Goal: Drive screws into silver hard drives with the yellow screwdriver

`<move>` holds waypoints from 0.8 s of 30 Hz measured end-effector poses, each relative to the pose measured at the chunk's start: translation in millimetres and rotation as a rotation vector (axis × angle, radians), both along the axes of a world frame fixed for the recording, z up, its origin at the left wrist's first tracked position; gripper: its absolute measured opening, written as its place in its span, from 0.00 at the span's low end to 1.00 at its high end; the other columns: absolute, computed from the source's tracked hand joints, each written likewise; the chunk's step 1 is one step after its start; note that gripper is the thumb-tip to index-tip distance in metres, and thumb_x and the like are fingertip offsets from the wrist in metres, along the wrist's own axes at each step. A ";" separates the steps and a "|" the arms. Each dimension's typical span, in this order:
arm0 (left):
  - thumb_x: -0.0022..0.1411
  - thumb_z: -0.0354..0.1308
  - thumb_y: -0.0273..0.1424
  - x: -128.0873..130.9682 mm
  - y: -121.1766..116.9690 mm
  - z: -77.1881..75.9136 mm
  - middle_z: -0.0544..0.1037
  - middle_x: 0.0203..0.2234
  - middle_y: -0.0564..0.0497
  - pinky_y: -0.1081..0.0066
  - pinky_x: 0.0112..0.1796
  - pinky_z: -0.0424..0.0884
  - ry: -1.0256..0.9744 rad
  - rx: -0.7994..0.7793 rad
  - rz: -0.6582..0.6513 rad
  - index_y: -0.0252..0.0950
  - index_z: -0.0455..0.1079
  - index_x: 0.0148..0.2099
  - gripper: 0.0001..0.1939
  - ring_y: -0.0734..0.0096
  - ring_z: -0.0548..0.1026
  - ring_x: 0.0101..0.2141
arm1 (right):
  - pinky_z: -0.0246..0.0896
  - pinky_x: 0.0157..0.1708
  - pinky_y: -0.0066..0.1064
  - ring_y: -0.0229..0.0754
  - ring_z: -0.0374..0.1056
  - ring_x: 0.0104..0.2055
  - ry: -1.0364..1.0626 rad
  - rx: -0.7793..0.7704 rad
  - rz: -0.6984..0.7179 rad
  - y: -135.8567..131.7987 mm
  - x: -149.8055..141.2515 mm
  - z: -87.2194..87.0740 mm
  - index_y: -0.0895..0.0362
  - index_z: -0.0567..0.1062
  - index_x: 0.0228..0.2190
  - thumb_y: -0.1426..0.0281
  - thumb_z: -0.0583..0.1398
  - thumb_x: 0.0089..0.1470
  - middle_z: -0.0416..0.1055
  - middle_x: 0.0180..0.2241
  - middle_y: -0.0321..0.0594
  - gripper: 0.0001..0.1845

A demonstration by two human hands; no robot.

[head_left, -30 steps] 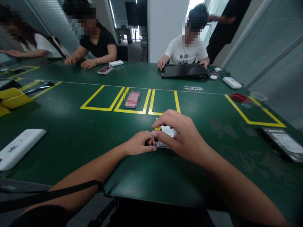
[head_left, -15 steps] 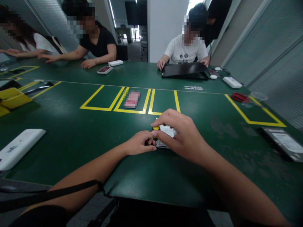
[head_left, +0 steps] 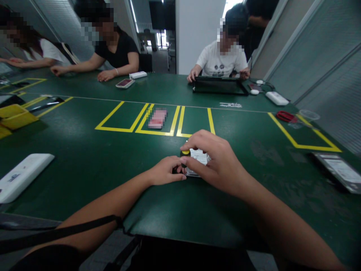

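Just in front of me on the green table lies a hard drive [head_left: 199,156] with a white label, partly covered by my hands. My left hand [head_left: 166,170] grips its left edge, fingers closed around the side and thumb at the near corner. Between the thumb and index finger of my right hand [head_left: 216,160] is a short screwdriver [head_left: 185,153] with a black and yellow handle. It stands roughly upright over the drive's left part, and its tip is hidden.
Another hard drive [head_left: 340,172] lies at the right. To the left are a white power bank [head_left: 26,177] and a yellow bin [head_left: 18,116]. Yellow tape outlines [head_left: 114,130] mark the table, one around a pink blurred item [head_left: 158,119]. Across sit several people, one holding a black panel [head_left: 220,86].
The screwdriver handle has turned a little in my right fingers; my hands stay in place. Across the table, the black panel has been tilted, and one person's hand has drawn back slightly.
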State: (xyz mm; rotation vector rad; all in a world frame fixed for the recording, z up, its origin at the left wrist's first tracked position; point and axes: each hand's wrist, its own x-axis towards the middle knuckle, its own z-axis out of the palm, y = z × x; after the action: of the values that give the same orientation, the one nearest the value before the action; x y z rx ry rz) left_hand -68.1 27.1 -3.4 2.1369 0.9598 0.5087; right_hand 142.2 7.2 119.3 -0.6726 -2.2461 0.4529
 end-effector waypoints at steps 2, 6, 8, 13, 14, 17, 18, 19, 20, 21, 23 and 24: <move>0.59 0.62 0.40 0.3 -0.5 1.8 0.74 0.31 0.52 0.69 0.35 0.67 0.008 0.014 0.001 0.34 0.71 0.36 0.13 0.68 0.71 0.34 | 0.58 0.41 0.31 0.38 0.65 0.40 -0.010 0.010 -0.008 0.7 0.0 -0.1 0.59 0.74 0.36 0.70 0.62 0.59 0.72 0.36 0.38 0.05; 0.58 0.63 0.40 0.9 -0.2 3.2 0.73 0.29 0.53 0.70 0.32 0.64 0.004 0.021 -0.009 0.34 0.70 0.33 0.14 0.70 0.70 0.31 | 0.58 0.41 0.30 0.37 0.66 0.39 -0.014 0.024 -0.026 1.0 1.3 -0.6 0.59 0.74 0.37 0.72 0.62 0.59 0.73 0.37 0.37 0.04; 0.59 0.63 0.40 0.9 0.4 2.6 0.73 0.30 0.52 0.70 0.33 0.65 -0.001 0.011 -0.017 0.34 0.70 0.34 0.13 0.70 0.70 0.32 | 0.58 0.41 0.30 0.37 0.67 0.40 -0.002 0.028 -0.032 0.5 1.8 -0.9 0.59 0.75 0.38 0.73 0.61 0.58 0.74 0.38 0.37 0.05; 0.59 0.62 0.39 0.2 1.0 0.6 0.76 0.32 0.51 0.68 0.37 0.68 -0.011 -0.006 -0.035 0.34 0.71 0.36 0.12 0.66 0.72 0.36 | 0.59 0.43 0.32 0.38 0.67 0.41 0.008 0.016 -0.017 -1.0 0.7 -1.2 0.59 0.74 0.39 0.75 0.59 0.57 0.74 0.39 0.37 0.07; 0.59 0.62 0.39 0.1 0.8 0.4 0.76 0.33 0.50 0.67 0.37 0.68 -0.014 -0.002 -0.028 0.34 0.71 0.36 0.12 0.66 0.72 0.36 | 0.59 0.44 0.32 0.39 0.67 0.42 0.006 0.010 -0.010 -1.0 0.4 -1.0 0.59 0.74 0.39 0.75 0.59 0.57 0.73 0.39 0.38 0.07; 0.59 0.62 0.39 0.0 0.0 0.8 0.76 0.34 0.50 0.67 0.37 0.68 -0.022 0.009 -0.006 0.34 0.71 0.37 0.13 0.66 0.73 0.36 | 0.59 0.43 0.31 0.39 0.66 0.42 -0.003 0.002 -0.011 -0.2 -0.3 -0.3 0.59 0.75 0.38 0.72 0.60 0.59 0.72 0.38 0.40 0.05; 0.59 0.62 0.39 0.1 -0.3 1.1 0.76 0.34 0.51 0.68 0.37 0.68 -0.018 0.009 -0.005 0.34 0.71 0.37 0.13 0.67 0.72 0.36 | 0.59 0.42 0.31 0.39 0.66 0.41 -0.007 0.006 -0.017 0.2 -0.3 -0.2 0.59 0.75 0.37 0.71 0.61 0.59 0.71 0.37 0.39 0.04; 0.59 0.62 0.39 0.2 -0.5 1.3 0.76 0.33 0.51 0.69 0.36 0.67 -0.013 0.010 -0.006 0.34 0.70 0.36 0.12 0.68 0.72 0.35 | 0.58 0.41 0.31 0.38 0.65 0.40 -0.013 0.010 -0.020 0.7 -0.3 -0.1 0.59 0.75 0.36 0.71 0.61 0.59 0.71 0.37 0.39 0.04; 0.59 0.63 0.39 0.4 -0.6 1.6 0.75 0.32 0.52 0.69 0.35 0.66 -0.010 0.013 -0.005 0.34 0.70 0.35 0.12 0.69 0.72 0.34 | 0.58 0.41 0.31 0.38 0.65 0.40 -0.016 0.015 -0.020 1.0 -0.1 -0.3 0.59 0.75 0.36 0.71 0.61 0.59 0.71 0.36 0.38 0.04; 0.58 0.63 0.39 0.6 -0.7 1.8 0.74 0.30 0.52 0.70 0.34 0.66 -0.009 0.015 -0.005 0.34 0.70 0.34 0.12 0.69 0.71 0.33 | 0.58 0.40 0.31 0.38 0.65 0.39 -0.016 0.021 -0.018 1.3 0.1 -0.5 0.59 0.75 0.36 0.71 0.61 0.59 0.72 0.36 0.38 0.03; 0.58 0.63 0.38 1.0 -0.8 1.9 0.73 0.28 0.53 0.71 0.33 0.65 -0.014 0.016 -0.006 0.34 0.68 0.32 0.12 0.71 0.70 0.31 | 0.58 0.41 0.31 0.37 0.66 0.39 -0.010 0.031 -0.016 1.6 0.6 -1.2 0.59 0.75 0.37 0.73 0.62 0.58 0.73 0.37 0.37 0.04; 0.58 0.63 0.38 1.2 -0.8 1.8 0.72 0.28 0.53 0.71 0.33 0.64 -0.018 0.013 -0.007 0.34 0.68 0.32 0.12 0.71 0.70 0.31 | 0.58 0.42 0.31 0.37 0.66 0.40 -0.005 0.036 -0.018 1.6 0.8 -1.5 0.59 0.75 0.38 0.73 0.62 0.58 0.73 0.37 0.37 0.05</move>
State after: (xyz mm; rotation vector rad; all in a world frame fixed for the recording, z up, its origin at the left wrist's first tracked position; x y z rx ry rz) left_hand -66.9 26.3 -1.5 2.1434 0.9408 0.5308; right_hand 143.1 8.8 117.8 -0.6754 -2.2459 0.4016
